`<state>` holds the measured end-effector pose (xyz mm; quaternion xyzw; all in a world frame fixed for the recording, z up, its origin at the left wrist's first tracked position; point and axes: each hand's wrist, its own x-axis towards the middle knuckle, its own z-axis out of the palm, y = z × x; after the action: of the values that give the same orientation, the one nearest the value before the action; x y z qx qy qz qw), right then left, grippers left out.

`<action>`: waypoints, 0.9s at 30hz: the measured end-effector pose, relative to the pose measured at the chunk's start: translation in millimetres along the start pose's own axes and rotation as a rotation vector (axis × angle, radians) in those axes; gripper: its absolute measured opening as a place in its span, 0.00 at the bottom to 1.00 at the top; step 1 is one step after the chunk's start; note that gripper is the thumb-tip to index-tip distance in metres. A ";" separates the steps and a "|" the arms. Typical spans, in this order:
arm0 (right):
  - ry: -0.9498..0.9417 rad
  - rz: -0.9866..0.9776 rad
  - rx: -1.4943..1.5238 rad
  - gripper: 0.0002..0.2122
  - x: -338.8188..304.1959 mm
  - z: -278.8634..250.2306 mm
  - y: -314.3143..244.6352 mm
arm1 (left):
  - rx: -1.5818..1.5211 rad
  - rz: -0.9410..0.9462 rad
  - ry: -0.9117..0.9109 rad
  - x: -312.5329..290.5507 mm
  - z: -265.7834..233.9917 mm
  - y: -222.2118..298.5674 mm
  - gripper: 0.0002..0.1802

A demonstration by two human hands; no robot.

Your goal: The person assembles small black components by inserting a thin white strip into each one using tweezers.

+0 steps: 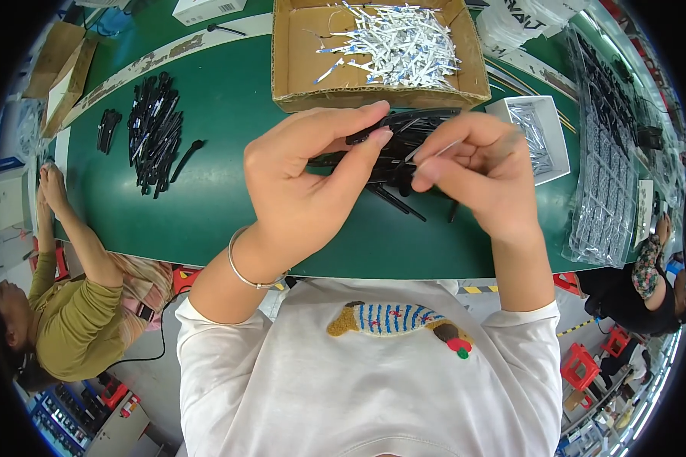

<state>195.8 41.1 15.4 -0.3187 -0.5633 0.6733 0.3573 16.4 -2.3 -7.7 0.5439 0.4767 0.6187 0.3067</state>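
Observation:
Between the thumb and forefinger of my left hand (pixel 301 164) is a slim, curved black plastic piece (pixel 423 116). My right hand (pixel 484 167) is closed in a pinch on a thin, light-coloured pin (pixel 445 149), close below that piece. More black pieces (pixel 395 199) lie on the table under both hands, which partly hide them. A white box (pixel 562 156) beside my right hand contains many thin silvery pins (pixel 532 137).
Beyond my hands stands a cardboard box (pixel 301 95) of white paper-like strips (pixel 411 53). Black pieces (pixel 154 133) are heaped on the green table (pixel 213 206) to the left. Clear plastic trays (pixel 606 167) line the right side. A co-worker (pixel 76 320) sits at the left.

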 end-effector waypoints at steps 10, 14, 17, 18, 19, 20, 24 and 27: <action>0.167 -0.109 0.487 0.04 0.3 19.1 11.7 | 0.360 0.473 0.058 4.5 5.1 -0.3 0.12; 0.173 -0.207 0.443 0.04 1.8 20.5 15.9 | 0.364 0.510 0.081 5.4 6.2 -0.5 0.12; 0.162 -0.202 0.457 0.04 1.7 19.9 17.0 | 0.367 0.494 0.077 4.8 6.9 0.7 0.12; 0.146 -0.204 0.457 0.04 1.7 19.7 17.4 | 0.368 0.494 0.077 4.7 6.7 0.9 0.12; 0.146 -0.204 0.458 0.04 1.7 20.3 17.3 | 0.370 0.497 0.078 4.6 6.4 0.7 0.12; 0.154 -0.206 0.445 0.04 1.9 21.3 17.0 | 0.372 0.501 0.078 4.6 6.2 0.5 0.12; 0.167 -0.212 0.444 0.04 1.7 23.6 16.8 | 0.363 0.523 0.089 3.1 6.0 1.9 0.13; 0.177 -0.216 0.435 0.04 1.4 22.2 18.7 | 0.385 0.463 -0.021 1.3 3.0 6.1 0.14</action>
<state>174.3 28.4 0.6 -0.2300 -0.4024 0.7061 0.5353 19.8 -2.5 -1.8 0.6928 0.4451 0.5648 0.0538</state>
